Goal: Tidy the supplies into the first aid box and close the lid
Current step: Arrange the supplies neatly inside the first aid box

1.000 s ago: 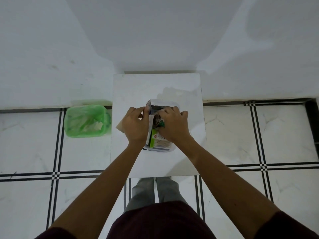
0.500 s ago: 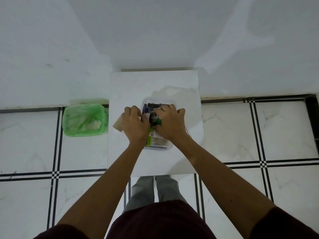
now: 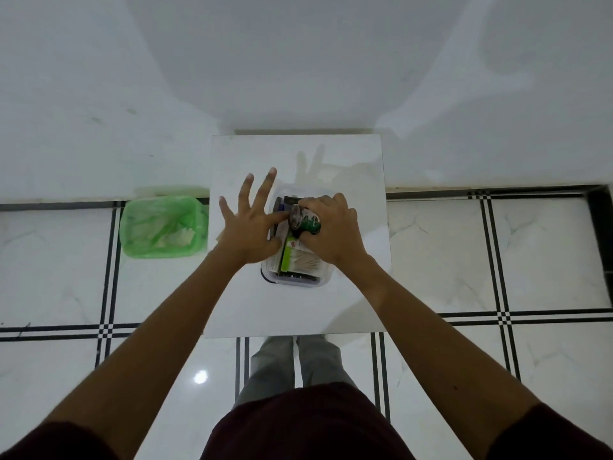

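A clear plastic first aid box (image 3: 292,281) sits open in the middle of a small white table (image 3: 298,154), packed with supplies. A green-and-white packet (image 3: 298,258) lies on top at the near side. My right hand (image 3: 331,230) is closed around a small green-labelled bottle (image 3: 306,223) and holds it inside the box. My left hand (image 3: 250,224) hovers over the box's left rim with its fingers spread, its thumb touching the contents. A scrap of tan paper (image 3: 218,239) peeks out under the left wrist. No lid is in view.
A bin lined with a green bag (image 3: 162,227) stands on the floor left of the table. A white wall rises just behind the table. The floor is white tile with black stripes, and my legs (image 3: 292,363) stand at the table's near edge.
My left hand has let go of the flat packet it held upright and has spread its fingers wide. My right hand has stayed on the bottle in the box.
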`<act>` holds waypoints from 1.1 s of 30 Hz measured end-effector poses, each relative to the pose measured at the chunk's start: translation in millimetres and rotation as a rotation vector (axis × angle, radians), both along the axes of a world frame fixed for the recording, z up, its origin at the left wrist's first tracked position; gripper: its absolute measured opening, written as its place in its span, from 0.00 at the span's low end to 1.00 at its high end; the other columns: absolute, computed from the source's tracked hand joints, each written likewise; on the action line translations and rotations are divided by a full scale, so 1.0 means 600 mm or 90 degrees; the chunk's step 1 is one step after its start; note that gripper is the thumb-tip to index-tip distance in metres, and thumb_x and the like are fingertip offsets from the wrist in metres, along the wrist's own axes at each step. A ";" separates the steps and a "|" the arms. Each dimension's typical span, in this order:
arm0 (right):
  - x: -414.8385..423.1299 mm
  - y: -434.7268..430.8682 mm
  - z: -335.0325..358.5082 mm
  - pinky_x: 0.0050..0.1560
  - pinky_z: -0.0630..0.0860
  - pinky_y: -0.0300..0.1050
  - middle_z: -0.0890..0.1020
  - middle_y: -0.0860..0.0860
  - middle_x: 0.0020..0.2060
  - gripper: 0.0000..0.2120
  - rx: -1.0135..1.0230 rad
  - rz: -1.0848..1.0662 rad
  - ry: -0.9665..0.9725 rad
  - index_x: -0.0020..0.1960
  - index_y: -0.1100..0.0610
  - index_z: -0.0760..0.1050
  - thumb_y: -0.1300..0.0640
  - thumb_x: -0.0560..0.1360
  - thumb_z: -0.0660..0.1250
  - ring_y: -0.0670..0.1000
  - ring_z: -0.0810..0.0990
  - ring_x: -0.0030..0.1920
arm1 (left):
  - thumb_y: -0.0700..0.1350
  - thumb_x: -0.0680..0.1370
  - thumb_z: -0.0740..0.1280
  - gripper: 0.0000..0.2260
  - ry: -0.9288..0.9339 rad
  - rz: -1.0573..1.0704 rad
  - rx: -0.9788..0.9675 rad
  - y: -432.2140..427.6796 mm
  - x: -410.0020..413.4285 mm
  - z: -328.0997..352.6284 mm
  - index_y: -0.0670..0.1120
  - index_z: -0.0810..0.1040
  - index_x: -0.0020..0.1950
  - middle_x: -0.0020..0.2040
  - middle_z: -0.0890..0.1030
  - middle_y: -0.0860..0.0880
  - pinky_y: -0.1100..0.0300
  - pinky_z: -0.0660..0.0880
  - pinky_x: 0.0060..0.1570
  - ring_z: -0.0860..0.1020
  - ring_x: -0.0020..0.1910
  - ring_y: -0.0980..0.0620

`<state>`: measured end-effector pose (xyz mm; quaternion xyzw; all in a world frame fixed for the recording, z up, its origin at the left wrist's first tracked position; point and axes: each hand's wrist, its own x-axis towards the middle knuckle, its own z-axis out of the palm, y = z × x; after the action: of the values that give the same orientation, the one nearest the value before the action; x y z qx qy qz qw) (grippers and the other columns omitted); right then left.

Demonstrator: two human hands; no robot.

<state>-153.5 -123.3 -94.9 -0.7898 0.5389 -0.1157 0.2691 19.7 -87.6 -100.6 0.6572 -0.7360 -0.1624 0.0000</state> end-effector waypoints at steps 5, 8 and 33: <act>0.011 0.001 0.005 0.46 0.66 0.51 0.81 0.51 0.53 0.25 -0.006 0.011 0.051 0.61 0.51 0.75 0.54 0.64 0.72 0.56 0.71 0.55 | 0.57 0.72 0.62 0.21 -0.120 -0.082 0.149 -0.034 -0.007 0.014 0.58 0.70 0.65 0.77 0.33 0.52 0.19 0.45 0.59 0.33 0.75 0.42; 0.015 0.002 0.003 0.48 0.66 0.51 0.80 0.52 0.53 0.25 0.005 -0.014 0.066 0.62 0.51 0.74 0.55 0.65 0.71 0.56 0.70 0.56 | 0.58 0.69 0.66 0.30 -0.103 -0.065 0.168 -0.030 -0.004 0.012 0.57 0.64 0.69 0.77 0.33 0.52 0.19 0.49 0.59 0.34 0.75 0.42; 0.049 -0.012 0.002 0.46 0.65 0.50 0.80 0.52 0.53 0.23 -0.016 -0.009 0.166 0.65 0.56 0.70 0.60 0.69 0.64 0.56 0.70 0.57 | 0.54 0.76 0.62 0.14 0.133 0.053 -0.108 0.005 0.015 -0.036 0.48 0.76 0.56 0.73 0.67 0.43 0.35 0.74 0.50 0.63 0.71 0.37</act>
<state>-123.9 -130.8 -93.5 -0.7975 0.5735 -0.0207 0.1860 28.7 -84.9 -122.0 0.6643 -0.7152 -0.1671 0.1388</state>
